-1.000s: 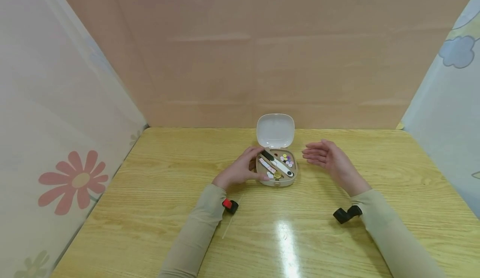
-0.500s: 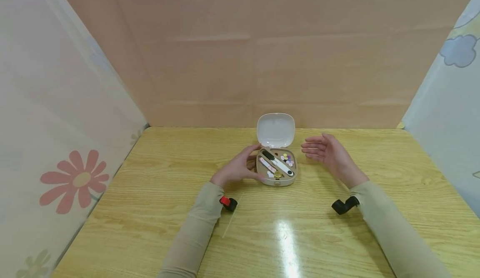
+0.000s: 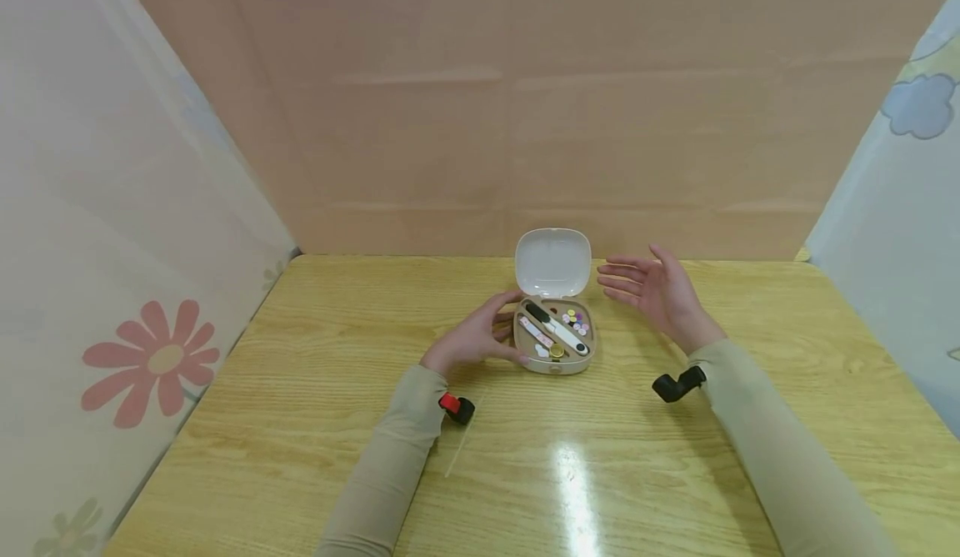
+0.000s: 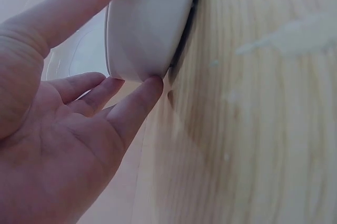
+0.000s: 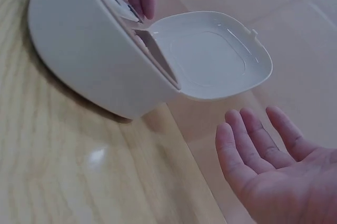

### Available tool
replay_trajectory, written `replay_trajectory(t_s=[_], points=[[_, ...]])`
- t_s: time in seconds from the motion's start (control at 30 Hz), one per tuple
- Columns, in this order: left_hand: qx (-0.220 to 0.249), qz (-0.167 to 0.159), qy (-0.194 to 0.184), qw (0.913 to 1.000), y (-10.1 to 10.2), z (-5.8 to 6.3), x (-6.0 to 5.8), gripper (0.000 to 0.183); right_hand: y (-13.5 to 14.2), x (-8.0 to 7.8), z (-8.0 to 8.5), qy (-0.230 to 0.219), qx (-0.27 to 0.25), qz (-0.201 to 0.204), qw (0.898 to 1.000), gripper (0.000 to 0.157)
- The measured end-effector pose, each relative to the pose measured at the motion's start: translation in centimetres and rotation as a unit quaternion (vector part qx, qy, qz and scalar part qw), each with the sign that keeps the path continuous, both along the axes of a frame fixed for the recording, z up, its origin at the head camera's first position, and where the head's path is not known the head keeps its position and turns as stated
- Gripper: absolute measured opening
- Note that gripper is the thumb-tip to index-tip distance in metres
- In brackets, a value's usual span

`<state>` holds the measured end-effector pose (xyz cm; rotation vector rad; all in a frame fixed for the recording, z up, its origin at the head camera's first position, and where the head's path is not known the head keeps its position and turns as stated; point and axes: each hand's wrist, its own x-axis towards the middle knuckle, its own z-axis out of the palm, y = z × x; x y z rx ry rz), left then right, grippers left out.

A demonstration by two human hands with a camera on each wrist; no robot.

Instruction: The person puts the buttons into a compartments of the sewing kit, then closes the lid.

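A white sewing box (image 3: 558,368) stands on the table with its lid (image 3: 553,263) raised at the back. Inside lie a long black-and-white tool (image 3: 558,328), several coloured buttons (image 3: 576,321), a pink-patterned strip (image 3: 536,332) and a round gold piece (image 3: 557,351). My left hand (image 3: 472,342) holds the box's left side, thumb toward the front and fingers toward the back. In the left wrist view, its fingertips touch the box wall (image 4: 147,29). Right of the lid, my right hand (image 3: 663,294) is raised with fingers extended, apart from the lid (image 5: 210,58) in the right wrist view.
The wooden table (image 3: 337,457) reaches to a plain pinkish-brown backdrop (image 3: 420,123). Patterned sheets hang on both sides, the left one (image 3: 112,207) with flowers. A thin pale strip (image 3: 461,444) lies near the left sleeve. Each wrist bears a black camera mount.
My right hand has moved up and slightly left, toward the raised lid, its fingers spreading a little. The left hand's thumb has shifted slightly left along the box's front; the box stays in place.
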<state>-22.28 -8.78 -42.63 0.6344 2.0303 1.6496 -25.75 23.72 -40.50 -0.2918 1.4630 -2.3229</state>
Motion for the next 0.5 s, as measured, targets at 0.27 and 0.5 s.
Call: replay_trajectory(t_s=[0.27, 0.5], points=[[-0.002, 0.000, -0.002, 1.0000, 0.2, -0.2, -0.2, 0.104, -0.6, -0.9, 0.7, -0.003, -0.032, 0.002, 0.999, 0.081], [0.000, -0.006, 0.007, 1.0000, 0.3, -0.2, -0.3, 0.103, -0.8, -1.8, 0.8, 0.007, -0.044, 0.010, 0.999, 0.079]])
